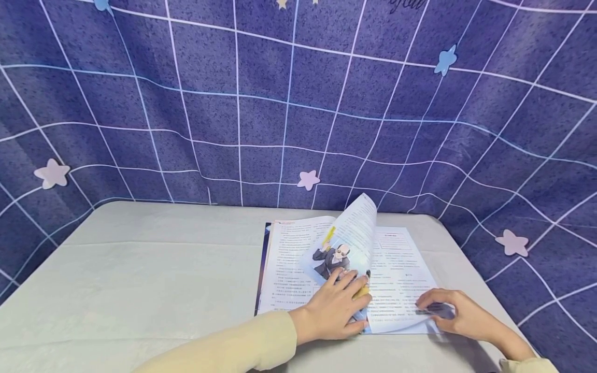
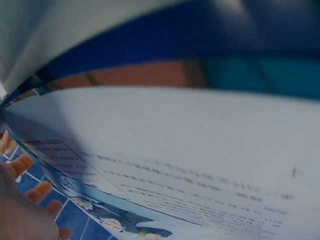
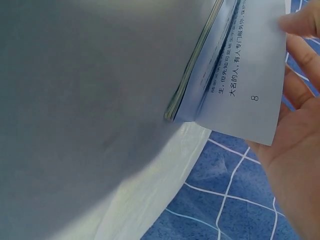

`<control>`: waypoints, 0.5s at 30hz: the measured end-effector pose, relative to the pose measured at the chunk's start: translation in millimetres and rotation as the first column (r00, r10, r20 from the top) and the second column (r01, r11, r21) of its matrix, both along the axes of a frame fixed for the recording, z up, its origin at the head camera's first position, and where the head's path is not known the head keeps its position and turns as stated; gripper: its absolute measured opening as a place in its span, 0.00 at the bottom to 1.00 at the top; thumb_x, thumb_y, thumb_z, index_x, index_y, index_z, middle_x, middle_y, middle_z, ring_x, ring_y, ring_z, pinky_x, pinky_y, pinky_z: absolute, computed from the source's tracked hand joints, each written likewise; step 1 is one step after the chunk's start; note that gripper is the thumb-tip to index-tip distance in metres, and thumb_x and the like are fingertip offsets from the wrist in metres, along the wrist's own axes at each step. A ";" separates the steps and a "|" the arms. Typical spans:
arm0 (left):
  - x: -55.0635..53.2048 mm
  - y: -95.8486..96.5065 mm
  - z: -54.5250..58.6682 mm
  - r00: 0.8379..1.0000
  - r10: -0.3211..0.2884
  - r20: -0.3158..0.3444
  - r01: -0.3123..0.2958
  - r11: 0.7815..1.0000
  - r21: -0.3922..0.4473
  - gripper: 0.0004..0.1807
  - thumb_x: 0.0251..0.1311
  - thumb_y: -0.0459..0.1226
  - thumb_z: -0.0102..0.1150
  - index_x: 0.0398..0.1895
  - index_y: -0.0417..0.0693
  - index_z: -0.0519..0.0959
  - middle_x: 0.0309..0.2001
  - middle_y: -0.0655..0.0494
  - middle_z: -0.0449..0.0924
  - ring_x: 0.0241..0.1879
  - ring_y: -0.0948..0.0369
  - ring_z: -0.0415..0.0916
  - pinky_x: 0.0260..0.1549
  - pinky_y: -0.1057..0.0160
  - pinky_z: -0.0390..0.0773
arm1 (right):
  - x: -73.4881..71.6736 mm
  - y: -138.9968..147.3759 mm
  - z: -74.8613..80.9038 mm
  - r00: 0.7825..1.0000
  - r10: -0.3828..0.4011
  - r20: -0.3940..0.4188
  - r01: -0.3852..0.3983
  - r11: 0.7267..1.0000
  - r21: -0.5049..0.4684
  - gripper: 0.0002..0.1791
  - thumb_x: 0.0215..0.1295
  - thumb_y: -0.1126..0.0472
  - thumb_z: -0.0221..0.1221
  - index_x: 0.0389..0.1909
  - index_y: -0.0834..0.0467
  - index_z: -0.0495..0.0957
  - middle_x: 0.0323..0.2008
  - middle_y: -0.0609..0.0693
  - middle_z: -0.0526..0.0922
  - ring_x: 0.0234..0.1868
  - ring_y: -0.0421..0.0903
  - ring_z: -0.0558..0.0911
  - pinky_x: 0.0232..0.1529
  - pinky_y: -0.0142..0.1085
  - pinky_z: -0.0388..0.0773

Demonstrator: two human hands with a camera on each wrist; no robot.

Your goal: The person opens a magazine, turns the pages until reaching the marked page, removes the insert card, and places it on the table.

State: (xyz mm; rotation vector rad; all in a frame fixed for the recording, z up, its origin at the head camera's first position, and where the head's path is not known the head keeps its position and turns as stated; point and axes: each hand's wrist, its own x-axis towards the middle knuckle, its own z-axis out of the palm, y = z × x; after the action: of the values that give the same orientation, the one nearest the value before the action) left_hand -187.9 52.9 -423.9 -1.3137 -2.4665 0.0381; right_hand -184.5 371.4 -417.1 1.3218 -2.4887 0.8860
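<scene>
An open magazine [image 1: 290,264] with printed text lies at the right part of the table. One page [image 1: 356,228], carrying a drawing of a bald figure in a dark suit, stands curled up near the middle and leans left. My left hand [image 1: 332,308] rests across its lower part with fingers spread. At the lower right, my right hand [image 1: 471,317] pinches the edge of a right-hand page [image 1: 396,292], lifting that corner. The right wrist view shows the thumb on this page [image 3: 255,65], marked 8, with fingers behind it. Curved pages [image 2: 165,130] fill most of the left wrist view.
A pale cloth covers the table [image 1: 163,259], whose right edge [image 1: 485,285] runs close beside my right hand. Behind and around it hangs a blue curtain [image 1: 261,124] with white grid lines and stars.
</scene>
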 end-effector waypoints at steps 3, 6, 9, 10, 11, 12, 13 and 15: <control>-1.8 -0.7 -0.1 1.000 -0.029 -0.002 0.029 1.000 0.004 0.25 0.61 0.60 0.37 0.57 0.62 0.68 0.65 0.55 0.60 0.67 0.54 0.55 0.62 0.48 0.57 | 0.1 -0.2 0.6 1.000 -0.003 -0.002 0.003 1.000 -0.009 0.26 0.29 0.79 0.64 0.33 0.53 0.78 0.34 0.47 0.81 0.40 0.39 0.78 0.52 0.16 0.59; -2.7 -1.5 0.2 0.999 -0.049 0.000 0.049 0.999 0.012 0.23 0.61 0.60 0.39 0.55 0.65 0.70 0.64 0.56 0.62 0.66 0.56 0.56 0.62 0.48 0.56 | -0.1 0.1 1.7 1.000 -0.005 -0.008 0.004 1.000 -0.027 0.26 0.27 0.80 0.64 0.31 0.52 0.78 0.34 0.48 0.82 0.40 0.39 0.78 0.52 0.16 0.60; -3.1 -2.0 -0.1 0.998 -0.057 0.007 0.056 0.998 0.007 0.22 0.61 0.59 0.39 0.54 0.68 0.71 0.64 0.55 0.62 0.66 0.56 0.56 0.62 0.49 0.56 | -0.6 0.3 3.1 1.000 -0.003 -0.011 0.003 0.999 -0.039 0.26 0.27 0.81 0.63 0.29 0.51 0.77 0.34 0.49 0.82 0.39 0.40 0.78 0.50 0.17 0.60; -3.1 -2.1 0.2 0.998 -0.057 0.010 0.057 0.998 0.003 0.22 0.61 0.59 0.39 0.54 0.68 0.71 0.64 0.55 0.62 0.66 0.56 0.56 0.62 0.49 0.56 | -0.8 0.4 3.5 1.000 -0.002 -0.011 0.002 0.999 -0.041 0.26 0.27 0.81 0.63 0.29 0.51 0.77 0.34 0.49 0.82 0.39 0.40 0.78 0.50 0.17 0.61; -3.1 -2.2 0.1 0.998 -0.057 0.012 0.057 0.998 -0.003 0.22 0.61 0.59 0.39 0.54 0.69 0.71 0.64 0.55 0.62 0.66 0.55 0.56 0.62 0.49 0.56 | -1.2 0.6 4.0 1.000 -0.002 -0.013 0.001 0.999 -0.044 0.26 0.28 0.81 0.63 0.29 0.51 0.77 0.33 0.49 0.82 0.39 0.40 0.78 0.50 0.17 0.61; -3.2 -2.2 0.3 0.998 -0.057 0.016 0.057 0.998 -0.007 0.22 0.61 0.59 0.38 0.54 0.69 0.71 0.64 0.55 0.62 0.66 0.55 0.56 0.62 0.49 0.56 | -1.6 0.9 4.0 1.000 0.000 -0.015 -0.001 0.999 -0.046 0.26 0.28 0.81 0.63 0.29 0.51 0.77 0.33 0.49 0.82 0.38 0.40 0.78 0.49 0.17 0.61; -3.4 -2.4 0.3 0.998 -0.059 0.020 0.060 0.998 -0.007 0.22 0.61 0.59 0.38 0.54 0.69 0.71 0.64 0.55 0.62 0.66 0.55 0.55 0.62 0.49 0.55 | -1.9 0.9 4.6 1.000 -0.001 -0.017 0.000 0.999 -0.048 0.25 0.28 0.81 0.63 0.28 0.51 0.77 0.33 0.49 0.82 0.38 0.40 0.78 0.49 0.17 0.62; -3.6 -2.6 0.6 0.997 -0.065 0.027 0.065 0.998 -0.003 0.21 0.61 0.59 0.38 0.54 0.68 0.71 0.64 0.55 0.62 0.65 0.55 0.55 0.63 0.49 0.55 | -2.3 1.1 5.8 1.000 -0.008 -0.017 0.008 0.999 -0.049 0.25 0.28 0.81 0.64 0.28 0.51 0.77 0.33 0.48 0.82 0.38 0.40 0.78 0.48 0.17 0.62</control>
State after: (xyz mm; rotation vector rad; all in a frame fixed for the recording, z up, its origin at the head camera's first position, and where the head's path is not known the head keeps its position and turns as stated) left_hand -191.5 50.4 -423.3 -1.4043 -2.4453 0.0085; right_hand -186.8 372.5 -411.3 1.2977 -2.4416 0.9238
